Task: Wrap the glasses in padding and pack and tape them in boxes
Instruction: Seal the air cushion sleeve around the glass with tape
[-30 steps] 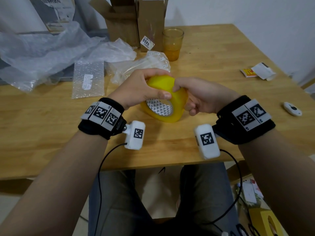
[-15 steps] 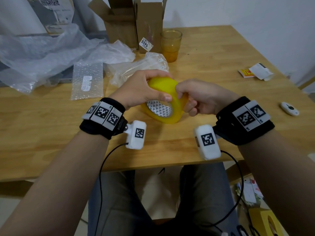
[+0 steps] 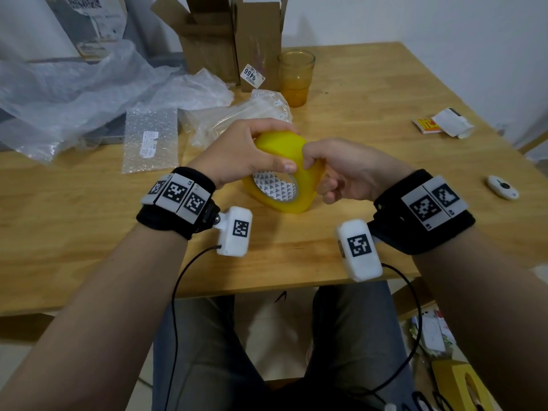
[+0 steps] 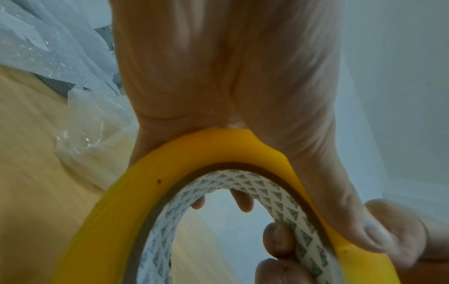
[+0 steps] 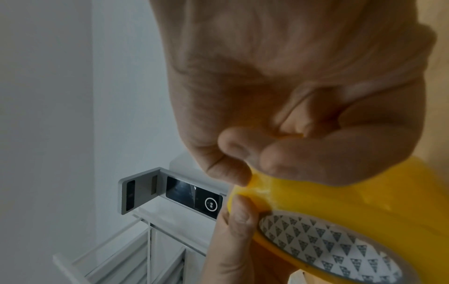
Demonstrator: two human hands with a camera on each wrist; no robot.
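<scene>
Wooden table (image 3: pixel 370 120) bears boxes (image 3: pixel 231 40), bubble wrap (image 3: pixel 151 137), amber glass (image 3: pixel 295 78)

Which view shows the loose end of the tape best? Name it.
The right wrist view. There the right hand pinches the tape end off the tape roll at close range. The head view hides that end behind the fingers; the left wrist view shows only the roll's rim, inner core and left hand.
</scene>
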